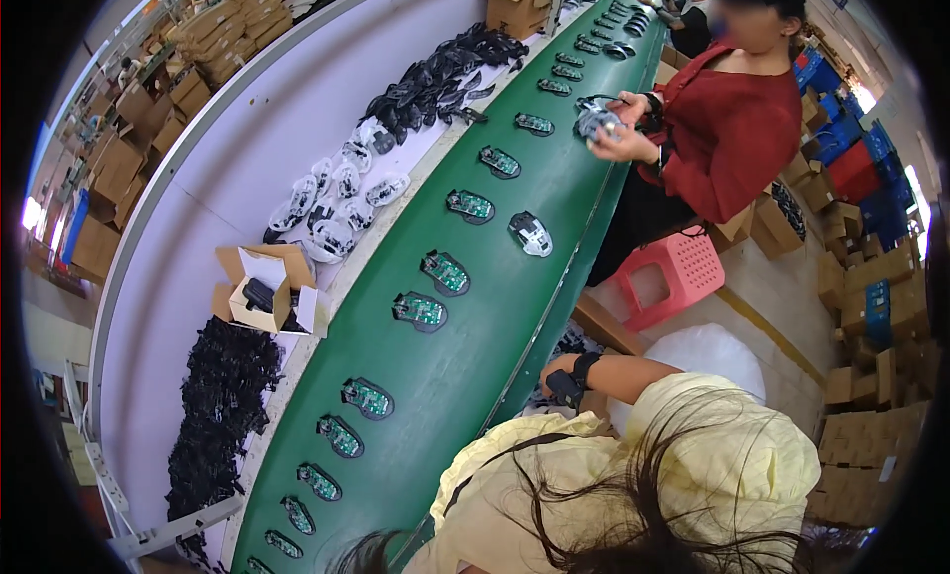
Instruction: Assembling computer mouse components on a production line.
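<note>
My right hand point(559, 372) reaches down beside the near edge of the green conveyor belt point(465, 346), over a bin of small parts point(568, 342). A black strap with a dark device point(566, 386) sits at its wrist and covers part of it. The fingers point down and are mostly hidden, so any grip is unclear. My left hand is out of the picture. On the belt lie several computer mouse bases with green circuit boards point(368, 399), spaced in a line. One mouse with a white-and-black shell point(531, 235) lies apart from that line, nearer to the right edge.
Along the left ledge are a pile of small black parts point(223, 406), an open carton point(262, 295), bagged white shells point(332, 236) and black shells point(421, 89). A co-worker in red point(732, 119) handles a grey mouse point(598, 124). A pink stool point(673, 277) stands beyond my arm.
</note>
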### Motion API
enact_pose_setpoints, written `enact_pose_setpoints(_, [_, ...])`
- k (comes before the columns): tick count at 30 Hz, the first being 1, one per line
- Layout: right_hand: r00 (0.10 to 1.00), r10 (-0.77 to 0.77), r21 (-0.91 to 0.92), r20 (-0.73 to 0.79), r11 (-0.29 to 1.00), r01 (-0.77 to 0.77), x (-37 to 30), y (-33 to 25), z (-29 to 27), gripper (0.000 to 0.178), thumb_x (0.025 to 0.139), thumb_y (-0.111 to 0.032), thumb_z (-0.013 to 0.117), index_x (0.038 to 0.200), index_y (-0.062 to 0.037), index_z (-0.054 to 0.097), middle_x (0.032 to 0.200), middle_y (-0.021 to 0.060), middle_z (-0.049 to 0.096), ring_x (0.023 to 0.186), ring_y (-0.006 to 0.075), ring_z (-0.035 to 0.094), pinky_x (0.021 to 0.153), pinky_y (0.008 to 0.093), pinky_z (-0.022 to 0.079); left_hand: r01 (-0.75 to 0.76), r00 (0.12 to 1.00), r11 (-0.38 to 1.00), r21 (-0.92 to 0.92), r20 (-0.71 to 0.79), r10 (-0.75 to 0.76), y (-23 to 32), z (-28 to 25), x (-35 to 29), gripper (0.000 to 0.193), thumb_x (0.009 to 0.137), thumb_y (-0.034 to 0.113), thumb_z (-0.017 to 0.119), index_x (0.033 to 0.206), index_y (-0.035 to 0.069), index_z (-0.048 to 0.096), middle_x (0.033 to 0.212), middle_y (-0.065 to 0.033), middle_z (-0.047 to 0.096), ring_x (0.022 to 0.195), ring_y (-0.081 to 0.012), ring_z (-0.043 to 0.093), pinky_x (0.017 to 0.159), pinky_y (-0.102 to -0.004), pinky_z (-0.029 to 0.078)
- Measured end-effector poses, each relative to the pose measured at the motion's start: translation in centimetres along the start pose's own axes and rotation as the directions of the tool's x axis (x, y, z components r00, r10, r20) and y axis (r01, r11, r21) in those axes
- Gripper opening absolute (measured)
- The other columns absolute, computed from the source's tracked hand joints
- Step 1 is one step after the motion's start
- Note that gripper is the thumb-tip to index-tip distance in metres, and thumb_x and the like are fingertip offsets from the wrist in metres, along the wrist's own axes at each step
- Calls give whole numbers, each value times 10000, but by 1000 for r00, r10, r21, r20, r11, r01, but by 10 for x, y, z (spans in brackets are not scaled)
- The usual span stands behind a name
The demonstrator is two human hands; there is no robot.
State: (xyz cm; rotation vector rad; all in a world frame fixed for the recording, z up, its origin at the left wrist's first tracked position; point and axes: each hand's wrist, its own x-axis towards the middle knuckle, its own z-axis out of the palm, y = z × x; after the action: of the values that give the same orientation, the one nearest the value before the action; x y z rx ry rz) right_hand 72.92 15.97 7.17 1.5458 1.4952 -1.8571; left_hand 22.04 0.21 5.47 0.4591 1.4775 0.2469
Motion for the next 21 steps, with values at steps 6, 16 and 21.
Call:
enact_pose_setpoints(6, [996, 16, -53, 82, 999, -12, 15, 11, -7, 425, 813, -397, 604, 771, 26, 631, 651, 46, 616, 599, 172, 565, 582, 337, 425, -52, 998, 997, -60, -47, 49, -4, 18, -19, 445, 870, 242, 564, 1242, 12, 485, 1175, -133, 570, 1004, -233, 569, 887, -340, 443])
enact_pose_setpoints(16, [992, 97, -663, 78, 748, -21, -15, -42, -6, 419, 826, -378, 553, 903, 19, 668, 919, 183, 659, 873, 369, 623, 776, 435, 488, -103, 981, 975, -196, -181, 67, -61, 61, -82, 427, 856, 210, 595, 1222, 6, 509, 1146, -122, 592, 979, -224, 584, 871, -334, 453])
enact_pose_setpoints(21, [998, -2, -606, -61, 794, -35, -35, -39, -3, 335, 802, -316, 584, 840, 1, 685, 853, 177, 660, 812, 341, 635, 695, 435, 503, -190, 965, 965, -181, -217, 149, -61, 58, -81, 419, 850, 194, 611, 1211, 2, 521, 1132, -117, 602, 967, -219, 591, 863, -332, 458])
